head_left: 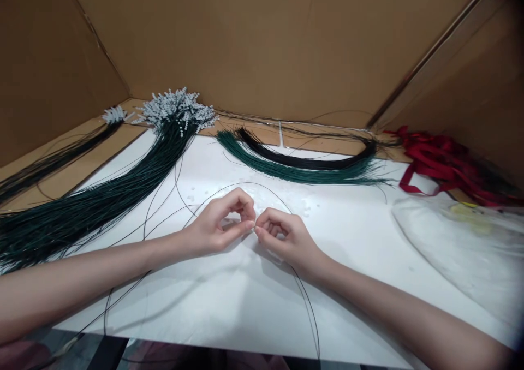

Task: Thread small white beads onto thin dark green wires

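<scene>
My left hand and my right hand meet fingertip to fingertip over the white board. Thumb and forefinger of the left pinch a tiny white bead, mostly covered by the fingers. The right thumb and forefinger are also pinched together, touching or almost touching the same spot; what they hold is hidden. A thin dark wire loops around and behind the hands, and its end at the fingertips cannot be made out. Small pale beads lie scattered behind the hands.
At left lies a thick bundle of green wires tipped with white beads, beside a smaller dark bundle. Black wires and green wires curve behind the hands. Red ribbon and a clear plastic bag are right. Cardboard walls enclose the board.
</scene>
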A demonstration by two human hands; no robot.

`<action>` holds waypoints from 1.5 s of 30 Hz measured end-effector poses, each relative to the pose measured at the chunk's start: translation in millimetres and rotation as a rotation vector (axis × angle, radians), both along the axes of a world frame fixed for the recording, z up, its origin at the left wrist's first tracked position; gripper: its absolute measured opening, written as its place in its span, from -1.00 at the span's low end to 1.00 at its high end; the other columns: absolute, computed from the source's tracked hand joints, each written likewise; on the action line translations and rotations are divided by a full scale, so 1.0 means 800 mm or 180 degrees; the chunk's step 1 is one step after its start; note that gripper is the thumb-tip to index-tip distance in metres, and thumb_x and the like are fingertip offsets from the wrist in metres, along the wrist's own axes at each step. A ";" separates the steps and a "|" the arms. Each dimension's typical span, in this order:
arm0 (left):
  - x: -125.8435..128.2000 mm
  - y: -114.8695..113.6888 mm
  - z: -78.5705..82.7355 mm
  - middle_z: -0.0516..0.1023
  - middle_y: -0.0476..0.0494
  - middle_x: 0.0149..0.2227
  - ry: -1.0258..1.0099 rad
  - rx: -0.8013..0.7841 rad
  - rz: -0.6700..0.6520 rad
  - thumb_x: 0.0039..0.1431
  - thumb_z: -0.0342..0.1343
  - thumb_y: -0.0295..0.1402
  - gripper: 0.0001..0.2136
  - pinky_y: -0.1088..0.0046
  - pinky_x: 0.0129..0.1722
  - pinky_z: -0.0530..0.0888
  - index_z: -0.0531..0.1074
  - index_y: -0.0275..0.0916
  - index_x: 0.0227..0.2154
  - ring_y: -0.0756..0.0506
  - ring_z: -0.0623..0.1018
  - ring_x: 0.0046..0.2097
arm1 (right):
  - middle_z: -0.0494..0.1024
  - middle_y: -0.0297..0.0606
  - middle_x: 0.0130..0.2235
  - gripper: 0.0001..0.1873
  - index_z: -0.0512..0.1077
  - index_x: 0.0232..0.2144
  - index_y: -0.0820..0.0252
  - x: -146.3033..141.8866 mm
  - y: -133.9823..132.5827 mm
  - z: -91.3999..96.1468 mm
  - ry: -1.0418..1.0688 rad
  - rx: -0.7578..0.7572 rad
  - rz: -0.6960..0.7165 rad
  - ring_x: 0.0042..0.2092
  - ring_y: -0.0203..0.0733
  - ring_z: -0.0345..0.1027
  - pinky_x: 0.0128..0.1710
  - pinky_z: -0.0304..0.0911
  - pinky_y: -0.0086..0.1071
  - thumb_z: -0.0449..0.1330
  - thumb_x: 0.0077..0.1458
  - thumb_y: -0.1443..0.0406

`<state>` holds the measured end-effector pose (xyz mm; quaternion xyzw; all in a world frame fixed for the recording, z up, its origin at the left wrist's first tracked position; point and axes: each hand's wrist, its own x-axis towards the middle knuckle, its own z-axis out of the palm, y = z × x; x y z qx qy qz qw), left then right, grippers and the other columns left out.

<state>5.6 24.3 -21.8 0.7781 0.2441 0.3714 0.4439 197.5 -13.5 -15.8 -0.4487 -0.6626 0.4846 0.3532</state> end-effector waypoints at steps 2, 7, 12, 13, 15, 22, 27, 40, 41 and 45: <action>0.000 0.000 -0.001 0.41 -0.05 -0.32 -0.0020 -0.0051 0.0007 0.21 0.11 -0.49 -0.86 0.46 -0.24 0.41 0.24 -0.23 -0.28 0.01 0.44 -0.29 | 0.25 -0.43 -0.55 -0.91 0.32 -0.47 0.22 -0.001 0.000 0.001 0.0005 -0.0032 0.0000 -0.50 -0.39 0.09 -0.50 0.03 -0.47 0.13 0.05 0.33; -0.001 -0.002 -0.005 0.38 -0.04 -0.33 -0.0076 -0.0237 -0.0024 0.23 0.11 -0.47 -0.82 0.44 -0.28 0.39 0.16 -0.19 -0.30 0.00 0.42 -0.31 | 0.24 -0.43 -0.55 -0.92 0.32 -0.48 0.23 0.000 0.001 0.000 -0.0053 -0.0060 0.0010 -0.50 -0.39 0.08 -0.50 0.01 -0.46 0.13 0.04 0.35; -0.001 -0.003 -0.003 0.38 -0.04 -0.33 -0.0201 -0.0224 -0.0019 0.22 0.10 -0.49 -0.77 0.41 -0.28 0.37 0.10 -0.17 -0.30 -0.01 0.41 -0.31 | 0.25 -0.43 -0.55 -0.91 0.31 -0.47 0.22 0.002 0.003 0.001 -0.0009 -0.0128 0.0082 -0.50 -0.38 0.09 -0.50 0.02 -0.46 0.14 0.05 0.34; 0.000 -0.004 -0.003 0.39 -0.04 -0.33 -0.0206 -0.0211 -0.0006 0.22 0.10 -0.50 -0.76 0.40 -0.27 0.37 0.09 -0.17 -0.31 -0.01 0.41 -0.31 | 0.25 -0.44 -0.55 -0.91 0.31 -0.47 0.22 0.002 0.003 0.001 0.0000 -0.0132 0.0093 -0.50 -0.38 0.10 -0.50 0.02 -0.46 0.14 0.06 0.34; 0.000 -0.006 -0.002 0.38 -0.04 -0.33 -0.0206 -0.0208 0.0011 0.23 0.10 -0.50 -0.76 0.40 -0.26 0.37 0.08 -0.17 -0.31 -0.01 0.41 -0.30 | 0.25 -0.44 -0.55 -0.90 0.31 -0.47 0.22 0.003 0.003 0.001 0.0000 -0.0122 0.0113 -0.50 -0.38 0.10 -0.50 0.02 -0.46 0.14 0.07 0.35; -0.001 -0.006 -0.004 0.40 -0.04 -0.33 -0.0310 -0.0282 0.0037 0.22 0.11 -0.52 -0.75 0.39 -0.25 0.36 0.09 -0.18 -0.31 -0.02 0.42 -0.30 | 0.28 -0.43 -0.55 -0.87 0.34 -0.44 0.23 0.006 -0.001 0.002 0.0036 -0.0143 0.0141 -0.50 -0.39 0.12 -0.50 0.02 -0.47 0.16 0.13 0.31; -0.004 0.000 -0.004 0.41 -0.05 -0.32 -0.0485 -0.0388 0.0148 0.22 0.12 -0.51 -0.77 0.39 -0.25 0.36 0.13 -0.19 -0.29 -0.03 0.43 -0.28 | 0.41 -0.33 -0.48 -0.77 0.40 -0.36 0.26 0.014 0.001 -0.001 0.0328 -0.0626 0.0272 -0.46 -0.37 0.24 -0.45 0.15 -0.48 0.10 0.23 0.20; -0.006 0.000 -0.005 0.42 -0.06 -0.32 -0.0521 -0.0463 0.0161 0.21 0.15 -0.50 -0.79 0.39 -0.24 0.37 0.18 -0.20 -0.27 -0.03 0.43 -0.28 | 0.44 -0.33 -0.53 -0.87 0.40 -0.46 0.28 0.018 0.011 -0.002 0.0739 -0.1195 0.0412 -0.51 -0.39 0.23 -0.51 0.10 -0.51 0.13 0.12 0.35; -0.006 0.000 -0.006 0.42 -0.06 -0.32 -0.0519 -0.0469 0.0171 0.21 0.15 -0.50 -0.80 0.39 -0.24 0.37 0.19 -0.20 -0.27 -0.03 0.43 -0.28 | 0.44 -0.33 -0.54 -0.88 0.40 -0.45 0.28 0.018 0.011 -0.001 0.0742 -0.1216 0.0424 -0.52 -0.39 0.23 -0.51 0.10 -0.50 0.13 0.11 0.35; -0.006 0.000 -0.006 0.42 -0.06 -0.32 -0.0523 -0.0486 0.0201 0.20 0.16 -0.49 -0.79 0.38 -0.24 0.38 0.20 -0.20 -0.27 -0.03 0.43 -0.28 | 0.43 -0.35 -0.55 -0.90 0.40 -0.46 0.28 0.019 0.010 0.002 0.0766 -0.1269 0.0414 -0.52 -0.40 0.23 -0.50 0.11 -0.51 0.15 0.07 0.36</action>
